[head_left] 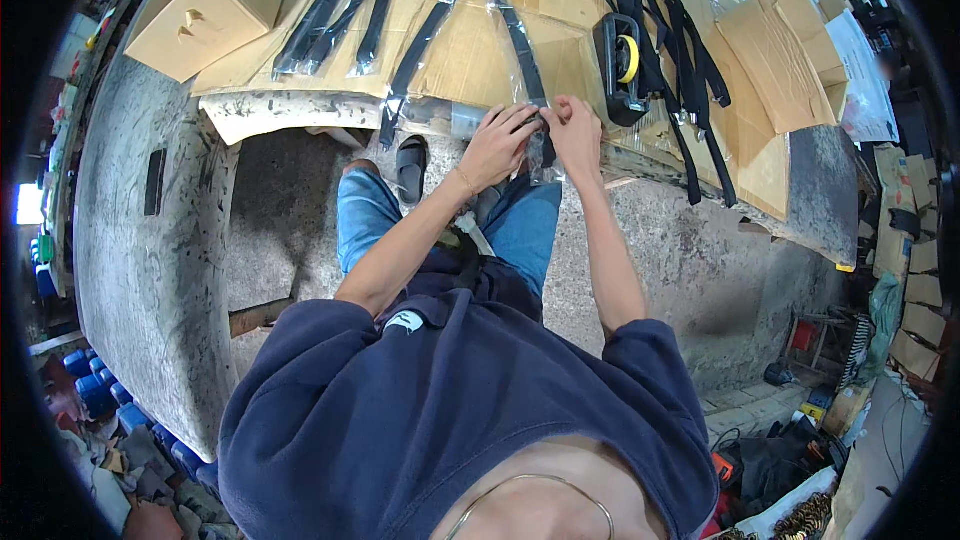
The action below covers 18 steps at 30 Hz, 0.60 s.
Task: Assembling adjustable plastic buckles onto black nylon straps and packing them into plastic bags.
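Note:
A pair of black suspenders (430, 28) lies spread in a Y on the cardboard-covered table, its legs in clear plastic sleeves. The left leg's end hangs over the table's near edge. At the right leg's end, my left hand (497, 148) and my right hand (575, 138) meet, both with fingers closed in a pinch on the strap and its sleeve. The exact grip point is partly hidden by my fingers. Below them dangles the crinkled end of a clear plastic sleeve (542, 155).
More sleeved black straps (335, 15) lie at the left of the table. To the right sit a black tape dispenser (618, 70) with yellow tape and a heap of unsleeved black suspenders (690, 70). Open cardboard boxes (205, 25) flank the work area on both sides.

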Tool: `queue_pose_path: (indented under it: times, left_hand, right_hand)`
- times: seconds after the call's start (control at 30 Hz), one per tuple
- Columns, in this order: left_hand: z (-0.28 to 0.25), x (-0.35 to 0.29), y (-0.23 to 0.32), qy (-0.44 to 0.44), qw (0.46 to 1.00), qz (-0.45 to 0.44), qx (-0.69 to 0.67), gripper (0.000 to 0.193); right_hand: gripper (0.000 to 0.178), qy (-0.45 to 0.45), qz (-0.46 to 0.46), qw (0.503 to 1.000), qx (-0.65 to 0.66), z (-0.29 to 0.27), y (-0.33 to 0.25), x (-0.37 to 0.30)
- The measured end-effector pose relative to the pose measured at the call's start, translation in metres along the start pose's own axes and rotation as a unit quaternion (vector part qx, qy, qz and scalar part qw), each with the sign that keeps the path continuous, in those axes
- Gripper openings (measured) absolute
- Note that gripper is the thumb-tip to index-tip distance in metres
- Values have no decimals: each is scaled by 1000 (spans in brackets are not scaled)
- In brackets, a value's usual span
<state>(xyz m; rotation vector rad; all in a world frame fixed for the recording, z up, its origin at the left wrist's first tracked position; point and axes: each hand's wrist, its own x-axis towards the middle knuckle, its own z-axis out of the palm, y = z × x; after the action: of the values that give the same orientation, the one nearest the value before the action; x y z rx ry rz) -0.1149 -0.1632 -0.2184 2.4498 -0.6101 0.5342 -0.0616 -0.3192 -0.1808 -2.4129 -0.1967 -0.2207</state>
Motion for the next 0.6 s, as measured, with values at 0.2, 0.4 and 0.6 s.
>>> queue_pose_path:
  times: [0.2,0.4,0.6]
  left_hand:
    - [-5,-1,1,-5,1000,-10,-1,34]
    - [-4,1,5,2,1000,-14,-3,31]
    - [-3,1,4,2,1000,-11,-6,31]
  right_hand:
    - [13,145,-36,987,56,-84,-3,12]
    - [20,-223,239,922,209,-119,76,83]
    - [17,-210,226,914,265,-120,61,87]
